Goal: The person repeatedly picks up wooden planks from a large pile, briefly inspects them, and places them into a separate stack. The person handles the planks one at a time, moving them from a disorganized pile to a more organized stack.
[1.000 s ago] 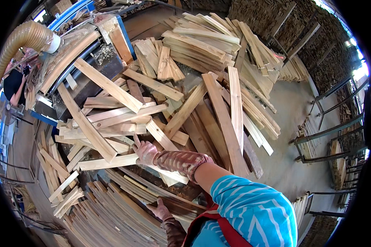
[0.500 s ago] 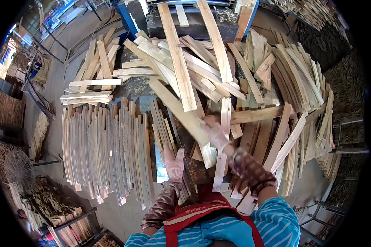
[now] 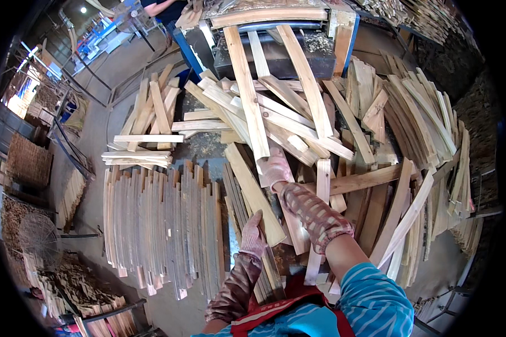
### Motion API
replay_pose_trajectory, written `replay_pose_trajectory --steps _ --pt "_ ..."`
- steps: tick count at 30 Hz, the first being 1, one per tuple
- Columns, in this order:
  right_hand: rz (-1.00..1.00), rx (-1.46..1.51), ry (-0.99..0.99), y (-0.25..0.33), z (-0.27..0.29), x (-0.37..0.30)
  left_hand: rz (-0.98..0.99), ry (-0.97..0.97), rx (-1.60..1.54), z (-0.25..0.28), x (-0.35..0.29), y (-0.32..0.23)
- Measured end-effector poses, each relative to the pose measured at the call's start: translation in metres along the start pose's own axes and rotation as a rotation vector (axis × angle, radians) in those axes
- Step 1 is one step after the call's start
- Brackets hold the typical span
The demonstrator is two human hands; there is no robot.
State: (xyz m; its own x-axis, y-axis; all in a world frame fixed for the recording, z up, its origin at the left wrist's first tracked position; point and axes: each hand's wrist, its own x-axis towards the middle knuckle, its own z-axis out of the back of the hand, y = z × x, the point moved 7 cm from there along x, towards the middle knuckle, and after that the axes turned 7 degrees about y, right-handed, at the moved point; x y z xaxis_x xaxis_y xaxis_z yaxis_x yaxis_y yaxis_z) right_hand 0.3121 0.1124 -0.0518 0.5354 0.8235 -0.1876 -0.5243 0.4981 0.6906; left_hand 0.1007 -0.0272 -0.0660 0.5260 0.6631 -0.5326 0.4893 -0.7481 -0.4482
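Observation:
My left hand [image 3: 253, 237], in a pale knitted glove, is closed at the left edge of a wide wooden board [image 3: 254, 194], near its close end; some fingers are hidden under it. This board slants over a row of narrow wooden strips [image 3: 233, 196]. Just right of it, my right hand [image 3: 276, 167], gloved too, reaches ahead and grips the upper part of another wooden board [image 3: 296, 231]; the forearm covers much of that board, and its fingertips are partly hidden. Beyond the right hand, the end of a long board [image 3: 246, 95] comes down from the machine.
A machine [image 3: 275, 50] with blue sides stands ahead, several boards sloping from its front. Loose boards [image 3: 287, 121] lie heaped before it. A row of strips [image 3: 163, 224] fills the left side, more boards [image 3: 416, 123] the right. Another person [image 3: 166, 14] stands at the far left.
The wide board has moved left from my right hand to my left, which has closed on it. My right hand has shifted left and forward onto another board. The view has tilted up slightly.

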Motion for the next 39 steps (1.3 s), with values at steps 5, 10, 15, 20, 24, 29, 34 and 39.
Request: replay_pose_trajectory --steps 5,10,15,20,24,29,34,39 --pt "0.141 0.225 0.216 -0.01 0.0 0.009 0.09 0.06 -0.475 0.001 -0.015 -0.013" --pt "-0.169 1.172 0.376 -0.054 0.041 -0.074 0.191 0.292 -0.6 -0.009 -0.017 -0.012" --pt "-0.072 0.839 0.243 -0.139 0.057 -0.209 0.225 0.717 -0.72 -0.024 -0.023 -0.03" --pt "-0.489 0.679 -0.102 -0.171 0.076 -0.334 0.141 0.957 -0.86 -0.047 -0.036 -0.041" --pt "-0.463 0.755 -0.262 -0.183 0.076 -0.369 0.127 1.025 -0.836 -0.043 -0.051 -0.022" --pt "-0.412 0.656 -0.297 -0.181 0.087 -0.376 0.144 0.211 -0.049 0.001 -0.079 -0.021" --pt "-0.352 0.597 -0.285 -0.169 0.086 -0.379 -0.198 -0.277 0.662 0.105 -0.103 -0.045" --pt "-0.301 0.606 -0.332 -0.162 0.087 -0.389 -0.164 -0.355 0.7 0.116 -0.136 -0.04"
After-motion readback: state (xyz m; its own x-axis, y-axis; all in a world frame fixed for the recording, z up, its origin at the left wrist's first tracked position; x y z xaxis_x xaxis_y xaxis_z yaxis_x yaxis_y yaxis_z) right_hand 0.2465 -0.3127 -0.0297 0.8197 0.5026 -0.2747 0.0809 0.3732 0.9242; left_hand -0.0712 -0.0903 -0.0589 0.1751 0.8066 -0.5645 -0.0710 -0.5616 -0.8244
